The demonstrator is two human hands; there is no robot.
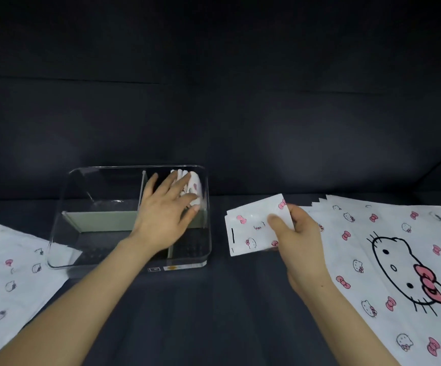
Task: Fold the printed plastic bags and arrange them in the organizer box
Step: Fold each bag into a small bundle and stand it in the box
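Left hand: the left hand (165,210) is reaching into the organizer box (55,241), its fingers lying straight and spread, gripping nothing.
Left hand contact: its fingertips are pressing against the folded bags (194,182) that are standing in the far right compartment.
Right hand: the right hand (302,241) is pinching a folded printed bag (252,229), thumb lying on top and the other fingers curling beneath it.
Folded printed bag: it is hovering just right of the box, apart from its wall, tilting slightly, showing small pink bows and cat faces.
Organizer box: clear plastic, sitting left of centre on the dark cloth (214,313), with grey-green dividers (100,220) splitting it into compartments.
Right stack: unfolded printed bags (398,247) are lying flat at the right, the top one showing a large cat face with a pink bow.
Left stack: more flat printed bags (8,281) are lying at the near left, one corner reaching under the box's near left corner.
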